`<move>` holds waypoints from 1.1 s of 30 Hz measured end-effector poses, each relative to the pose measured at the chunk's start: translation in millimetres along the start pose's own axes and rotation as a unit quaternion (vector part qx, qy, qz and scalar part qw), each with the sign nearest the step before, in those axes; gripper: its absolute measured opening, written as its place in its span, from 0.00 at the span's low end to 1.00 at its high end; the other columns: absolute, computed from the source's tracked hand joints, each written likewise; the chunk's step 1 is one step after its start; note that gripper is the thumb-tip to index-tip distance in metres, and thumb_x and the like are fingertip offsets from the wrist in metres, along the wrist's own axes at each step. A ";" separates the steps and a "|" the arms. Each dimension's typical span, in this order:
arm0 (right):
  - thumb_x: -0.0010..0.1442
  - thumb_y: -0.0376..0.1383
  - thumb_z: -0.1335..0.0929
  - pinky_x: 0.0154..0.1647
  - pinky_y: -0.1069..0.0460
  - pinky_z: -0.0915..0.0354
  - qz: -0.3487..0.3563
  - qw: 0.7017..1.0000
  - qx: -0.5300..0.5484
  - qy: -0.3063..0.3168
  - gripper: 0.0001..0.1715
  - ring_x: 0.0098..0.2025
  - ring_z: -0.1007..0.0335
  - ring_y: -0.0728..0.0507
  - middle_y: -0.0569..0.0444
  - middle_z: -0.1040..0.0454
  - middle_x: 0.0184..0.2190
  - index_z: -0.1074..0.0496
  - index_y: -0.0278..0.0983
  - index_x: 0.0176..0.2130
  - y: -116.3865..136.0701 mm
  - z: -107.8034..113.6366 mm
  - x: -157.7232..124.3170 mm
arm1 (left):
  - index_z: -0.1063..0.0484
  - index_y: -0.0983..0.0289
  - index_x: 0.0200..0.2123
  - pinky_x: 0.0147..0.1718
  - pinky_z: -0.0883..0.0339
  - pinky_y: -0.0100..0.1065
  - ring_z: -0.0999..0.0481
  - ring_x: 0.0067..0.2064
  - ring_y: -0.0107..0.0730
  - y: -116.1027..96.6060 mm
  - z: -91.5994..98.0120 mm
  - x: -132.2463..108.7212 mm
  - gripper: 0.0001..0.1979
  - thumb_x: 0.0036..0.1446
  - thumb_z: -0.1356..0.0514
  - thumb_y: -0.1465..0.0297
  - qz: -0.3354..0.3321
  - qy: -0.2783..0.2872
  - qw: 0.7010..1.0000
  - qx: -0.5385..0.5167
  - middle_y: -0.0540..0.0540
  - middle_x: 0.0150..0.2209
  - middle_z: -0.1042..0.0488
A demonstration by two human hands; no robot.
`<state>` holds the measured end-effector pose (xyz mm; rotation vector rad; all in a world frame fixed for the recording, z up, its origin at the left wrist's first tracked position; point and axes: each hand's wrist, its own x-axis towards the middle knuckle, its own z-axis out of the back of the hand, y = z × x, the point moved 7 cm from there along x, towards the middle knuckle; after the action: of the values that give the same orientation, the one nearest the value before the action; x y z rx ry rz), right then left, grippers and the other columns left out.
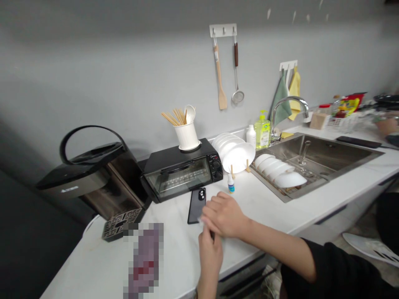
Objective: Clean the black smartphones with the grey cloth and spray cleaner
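Observation:
My right hand is closed, with its fingers curled over the top of my left hand. The two meet above the front part of the white counter. My left hand is closed as well, its thumb pointing up. Something small, pale at one end and perhaps dark below, shows between the fingers; its kind is hidden. Just behind the hands a dark phone lies flat with its camera side up. A small white bottle with a blue label stands upright beyond my right hand.
A black toaster oven bears a white utensil holder. Left stands a drink machine, with a pixelated purplish patch before it. White plates stand racked; bowls sit by the sink. A soap bottle stands behind.

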<state>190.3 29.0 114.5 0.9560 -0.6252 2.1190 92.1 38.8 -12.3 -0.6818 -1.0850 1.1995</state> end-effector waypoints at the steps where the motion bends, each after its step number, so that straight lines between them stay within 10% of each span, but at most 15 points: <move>1: 0.76 0.44 0.40 0.35 0.47 0.48 0.022 0.999 0.021 -0.011 0.23 0.30 0.37 0.45 0.56 0.29 0.25 0.31 0.40 0.30 1.2 -1.6 -1.7 | 0.22 0.66 0.38 0.29 0.29 0.35 0.19 0.30 0.44 -1.6 -0.5 -0.4 0.18 0.63 0.43 0.56 -0.007 0.004 1.000 0.008 0.62 0.28 0.18; 8: 0.79 0.37 0.46 0.28 0.51 0.47 -0.226 0.971 0.035 -0.069 0.29 0.24 0.40 0.47 0.57 0.34 0.21 0.35 0.40 0.27 -75.8 -16.8 -51.1 | 0.19 0.60 0.46 0.42 0.26 0.31 0.16 0.41 0.39 -11.7 5.0 -5.8 0.13 0.65 0.40 0.61 -0.014 0.072 0.997 0.019 0.55 0.41 0.15; 11: 0.79 0.38 0.44 0.29 0.51 0.43 -0.266 0.962 0.044 -0.044 0.27 0.24 0.36 0.46 0.57 0.32 0.22 0.33 0.40 0.28 -69.7 -18.8 -75.1 | 0.18 0.59 0.46 0.41 0.25 0.31 0.15 0.41 0.39 -8.2 14.2 -10.9 0.14 0.64 0.39 0.60 0.003 0.049 0.998 0.028 0.55 0.42 0.14; 14: 0.78 0.40 0.40 0.48 0.45 0.34 -0.249 0.966 0.068 -0.003 0.20 0.41 0.25 0.41 0.50 0.20 0.35 0.26 0.38 0.37 -30.1 -17.3 -85.3 | 0.17 0.62 0.42 0.37 0.26 0.30 0.17 0.35 0.37 -3.9 15.0 -15.2 0.13 0.62 0.38 0.62 0.009 0.041 0.998 0.037 0.54 0.35 0.15; 18: 0.75 0.45 0.36 0.72 0.34 0.47 -0.137 0.977 0.132 0.099 0.25 0.65 0.32 0.37 0.43 0.24 0.61 0.32 0.37 0.64 13.7 -24.5 -91.1 | 0.18 0.64 0.33 0.30 0.28 0.30 0.22 0.27 0.35 0.9 12.3 -14.5 0.11 0.58 0.39 0.66 0.011 0.037 0.998 0.040 0.53 0.26 0.19; 22: 0.75 0.50 0.38 0.69 0.26 0.47 -0.220 0.973 0.018 0.074 0.34 0.69 0.37 0.27 0.30 0.29 0.63 0.36 0.30 0.68 -8.2 -19.0 -106.7 | 0.16 0.63 0.40 0.37 0.25 0.32 0.19 0.33 0.37 4.9 10.0 -11.3 0.13 0.59 0.37 0.63 0.027 0.049 0.998 0.013 0.55 0.35 0.15; 26: 0.72 0.56 0.37 0.72 0.32 0.47 -0.071 0.981 0.097 0.154 0.46 0.73 0.44 0.31 0.36 0.36 0.71 0.48 0.32 0.75 27.6 -25.7 -108.5 | 0.17 0.65 0.29 0.31 0.28 0.32 0.24 0.26 0.36 3.8 12.2 -11.8 0.13 0.59 0.39 0.65 0.024 0.041 0.998 0.034 0.55 0.25 0.19; 30: 0.73 0.51 0.37 0.72 0.28 0.49 -0.148 0.981 0.061 0.112 0.41 0.70 0.39 0.30 0.35 0.31 0.67 0.46 0.32 0.74 24.1 -19.5 -109.2 | 0.17 0.64 0.31 0.31 0.30 0.31 0.25 0.28 0.35 -0.7 10.1 -15.9 0.12 0.60 0.39 0.66 0.000 0.054 0.998 0.045 0.54 0.26 0.19; 33: 0.71 0.56 0.36 0.73 0.31 0.48 -0.074 0.982 0.109 0.137 0.44 0.71 0.40 0.30 0.36 0.31 0.66 0.43 0.32 0.73 29.1 -26.7 -107.4 | 0.18 0.63 0.29 0.31 0.30 0.31 0.25 0.27 0.34 -3.7 7.7 -18.3 0.12 0.59 0.42 0.71 -0.023 0.067 0.995 0.067 0.55 0.26 0.19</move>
<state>206.6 -15.5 10.3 0.7772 -0.1812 2.1617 86.5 19.4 -11.6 -0.6225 -0.8955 1.1582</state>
